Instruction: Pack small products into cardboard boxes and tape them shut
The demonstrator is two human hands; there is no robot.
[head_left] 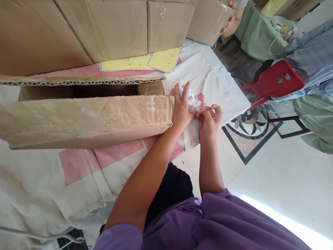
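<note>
My left hand (181,110) grips a white tape dispenser (191,99) at the right end of a long open cardboard box (85,118) that lies on a cloth-covered table (78,173). Its fingers wrap over the dispenser's top. My right hand (210,119) is just to the right of it, fingers pinched together at the dispenser's mouth; the clear tape end itself is too small to make out. The two hands touch each other.
Large closed cardboard boxes (104,27) stand at the table's far side, with yellow paper sheets (145,61) under them. Another person's hand (230,26) holds a box at the upper right. A red plastic chair (275,81) and a tiled floor (273,166) lie to the right.
</note>
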